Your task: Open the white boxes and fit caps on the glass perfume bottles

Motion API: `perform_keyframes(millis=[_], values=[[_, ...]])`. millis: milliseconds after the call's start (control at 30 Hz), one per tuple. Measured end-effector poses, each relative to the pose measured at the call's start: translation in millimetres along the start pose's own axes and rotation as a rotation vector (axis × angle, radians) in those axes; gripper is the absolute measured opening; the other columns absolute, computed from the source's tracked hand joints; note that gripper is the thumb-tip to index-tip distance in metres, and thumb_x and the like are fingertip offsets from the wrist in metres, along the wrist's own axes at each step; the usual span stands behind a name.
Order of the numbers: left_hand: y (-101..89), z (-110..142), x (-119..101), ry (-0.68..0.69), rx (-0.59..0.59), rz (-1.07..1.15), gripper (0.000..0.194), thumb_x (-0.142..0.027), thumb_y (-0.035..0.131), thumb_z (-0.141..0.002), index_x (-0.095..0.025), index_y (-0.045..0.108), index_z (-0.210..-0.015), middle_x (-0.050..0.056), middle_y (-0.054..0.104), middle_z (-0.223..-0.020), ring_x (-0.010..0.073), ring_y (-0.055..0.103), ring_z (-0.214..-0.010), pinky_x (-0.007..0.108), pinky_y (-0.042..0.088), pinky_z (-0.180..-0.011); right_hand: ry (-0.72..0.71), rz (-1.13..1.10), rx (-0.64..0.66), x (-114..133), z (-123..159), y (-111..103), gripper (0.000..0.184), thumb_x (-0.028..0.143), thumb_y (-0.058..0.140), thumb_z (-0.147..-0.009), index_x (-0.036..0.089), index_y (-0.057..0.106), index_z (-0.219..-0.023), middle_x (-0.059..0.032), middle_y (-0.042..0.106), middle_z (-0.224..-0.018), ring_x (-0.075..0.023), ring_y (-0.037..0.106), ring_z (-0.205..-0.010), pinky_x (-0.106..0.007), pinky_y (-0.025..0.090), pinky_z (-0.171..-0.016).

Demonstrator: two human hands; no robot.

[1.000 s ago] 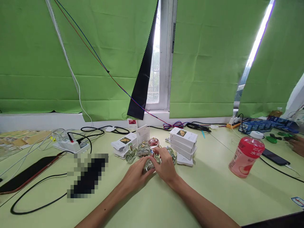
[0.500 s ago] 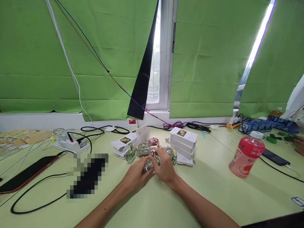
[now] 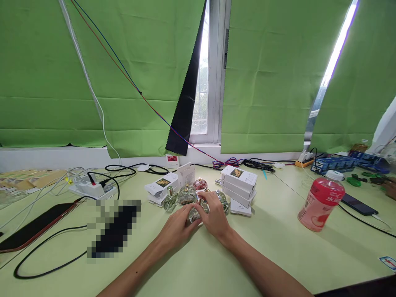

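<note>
Glass bottle (image 3: 194,215), small and clear: located at the centre of the frame, slightly below the middle, low on the desk (image 3: 198,268). It is partly covered by fingers. Left hand (image 3: 177,225): clamped on the bottle from the left side, thumb and fingers bent around it. Right hand (image 3: 215,218): clamped on the same bottle from the right, with the fingers curled over its top; the exact grip is hidden.

Further bottles, grouped just behind the hands: one green-tinted with a green cap (image 3: 170,200), tilted, at left; one round and dark-filled (image 3: 187,194); one pinkish-red (image 3: 200,185), at the back; one clear-green (image 3: 223,202), partly hidden by the right hand.

White cartons, left of centre: printed carton (image 3: 161,183), laid on others, with an upright white panel (image 3: 186,175) beside it. Right of centre: carton stack (image 3: 239,185), with a flat carton (image 3: 241,208) placed in front.

Right of the frame: pink drink bottle (image 3: 321,202) with a white cap; dark phone (image 3: 360,205) behind it; blue boxes (image 3: 334,164); at the right edge, blurred, another person's hand (image 3: 390,187).

Left of the frame: red-edged tablet-like device (image 3: 38,227); white power strip (image 3: 93,189) with tangled cables; a dark item, pixelated.

Upper frame: green blinds (image 3: 266,74), parted at a window (image 3: 201,90).
</note>
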State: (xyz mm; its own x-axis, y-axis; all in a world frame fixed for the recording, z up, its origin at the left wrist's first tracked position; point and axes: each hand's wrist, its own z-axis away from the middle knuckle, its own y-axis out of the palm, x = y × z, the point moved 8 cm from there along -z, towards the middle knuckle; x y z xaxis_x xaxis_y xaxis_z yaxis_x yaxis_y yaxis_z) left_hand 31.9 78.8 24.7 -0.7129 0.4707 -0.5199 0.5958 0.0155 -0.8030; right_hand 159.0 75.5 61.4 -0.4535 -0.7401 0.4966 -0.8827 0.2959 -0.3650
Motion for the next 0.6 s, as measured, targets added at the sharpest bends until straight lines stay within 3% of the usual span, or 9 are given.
perform_keyframes(millis=[133, 333, 600], values=[[-2.1, -0.1, -3.4, -0.001, 0.002, -0.022, 0.022, -0.036, 0.054, -0.092, -0.021, 0.06, -0.107, 0.003, 0.068, -0.096, 0.0167, 0.059, -0.065, 0.027, 0.04, -0.059, -0.012, -0.021, -0.014, 1.6, 0.5, -1.6, 0.028, 0.016, 0.063, -0.091, 0.02, 0.059, -0.119, -0.0077, 0.067, -0.103, -0.0238, 0.06, -0.097, -0.037, 0.051, -0.086], [-3.8, 0.7, -3.3, -0.029, -0.005, -0.03, 0.03, -0.037, 0.055, -0.091, -0.021, 0.06, -0.116, 0.004, 0.068, -0.094, 0.0175, 0.059, -0.064, 0.028, 0.04, -0.06, -0.047, -0.054, 0.026, 2.4, 1.6, 2.5, 0.028, 0.012, 0.053, -0.095, 0.019, 0.059, -0.121, -0.0089, 0.068, -0.105, -0.0243, 0.059, -0.099, -0.037, 0.05, -0.086], [-0.1, -0.5, -0.4, -0.016, 0.008, -0.011, 0.029, -0.037, 0.055, -0.093, -0.022, 0.058, -0.117, 0.003, 0.069, -0.099, 0.0168, 0.06, -0.065, 0.027, 0.04, -0.06, -0.028, -0.036, 0.002, -0.8, 2.0, 2.3, 0.024, 0.014, 0.058, -0.094, 0.02, 0.06, -0.117, -0.008, 0.069, -0.102, -0.0242, 0.06, -0.096, -0.036, 0.051, -0.083]])
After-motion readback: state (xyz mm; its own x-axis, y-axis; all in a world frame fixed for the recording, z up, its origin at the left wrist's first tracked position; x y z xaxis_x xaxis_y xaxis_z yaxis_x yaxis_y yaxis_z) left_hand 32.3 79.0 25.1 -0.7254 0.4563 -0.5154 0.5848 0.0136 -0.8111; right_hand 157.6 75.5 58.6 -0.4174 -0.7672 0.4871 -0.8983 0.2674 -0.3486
